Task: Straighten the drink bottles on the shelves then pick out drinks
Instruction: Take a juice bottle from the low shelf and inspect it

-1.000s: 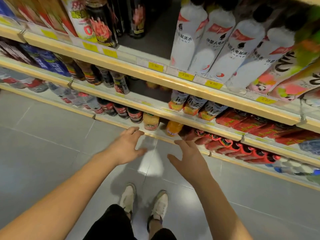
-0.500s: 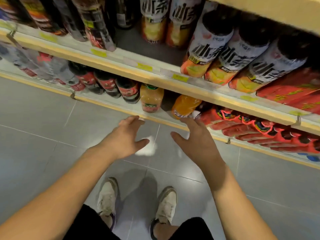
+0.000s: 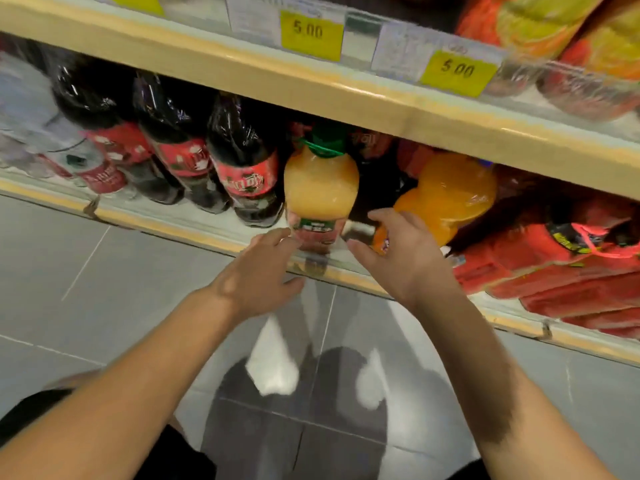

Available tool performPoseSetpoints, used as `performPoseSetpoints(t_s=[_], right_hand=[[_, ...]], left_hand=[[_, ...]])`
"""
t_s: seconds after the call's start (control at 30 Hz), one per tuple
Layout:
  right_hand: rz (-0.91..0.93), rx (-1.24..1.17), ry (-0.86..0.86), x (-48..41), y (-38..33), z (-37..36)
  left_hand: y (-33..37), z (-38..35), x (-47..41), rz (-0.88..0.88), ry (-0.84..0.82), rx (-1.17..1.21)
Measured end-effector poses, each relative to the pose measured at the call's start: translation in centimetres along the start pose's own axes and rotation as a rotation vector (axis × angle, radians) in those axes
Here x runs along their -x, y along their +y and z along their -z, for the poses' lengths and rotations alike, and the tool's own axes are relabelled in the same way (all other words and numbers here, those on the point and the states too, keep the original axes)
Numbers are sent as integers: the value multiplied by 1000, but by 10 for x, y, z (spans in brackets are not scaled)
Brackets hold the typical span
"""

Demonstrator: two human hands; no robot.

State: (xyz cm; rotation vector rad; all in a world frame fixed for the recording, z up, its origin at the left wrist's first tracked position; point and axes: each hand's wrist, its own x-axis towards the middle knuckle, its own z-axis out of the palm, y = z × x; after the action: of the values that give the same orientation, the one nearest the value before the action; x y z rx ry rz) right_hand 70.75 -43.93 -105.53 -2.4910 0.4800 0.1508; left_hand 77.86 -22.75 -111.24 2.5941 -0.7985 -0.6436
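between the left hand (image 3: 258, 271) and right hand (image 3: 405, 258), both released with fingers spread, stands the pale-orange plastic juice bottle with green cap (image 3: 320, 188), at the front edge of the bottom shelf (image 3: 156, 220). risk: a one-sided nudge could tip it onto the dark red-labelled cola bottles (image 3: 242, 168) beyond the left hand, or off the lip. fingertip contact unresolved; motion blur obscures labels.

Under the left hand (image 3: 256, 271) and the right hand (image 3: 405, 258) there is a floor (image 3: 104, 289) of grey tiles with thin pale joints. Just beyond both hands runs the pale wooden edge of the lower shelf (image 3: 156, 223). High above them, the upper shelf (image 3: 242, 71) carries yellow price tags (image 3: 311, 34) marked 5.00.
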Motion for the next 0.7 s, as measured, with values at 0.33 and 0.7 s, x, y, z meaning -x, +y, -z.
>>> performPoseSetpoints(t_s=[0.33, 0.7], right_hand=[[47, -67, 130, -26, -3, -28], [-27, -193, 211, -82, -37, -37]], left_hand=[[-36, -19, -25, 78, 82, 128], [-31, -19, -50, 167, -6, 317]])
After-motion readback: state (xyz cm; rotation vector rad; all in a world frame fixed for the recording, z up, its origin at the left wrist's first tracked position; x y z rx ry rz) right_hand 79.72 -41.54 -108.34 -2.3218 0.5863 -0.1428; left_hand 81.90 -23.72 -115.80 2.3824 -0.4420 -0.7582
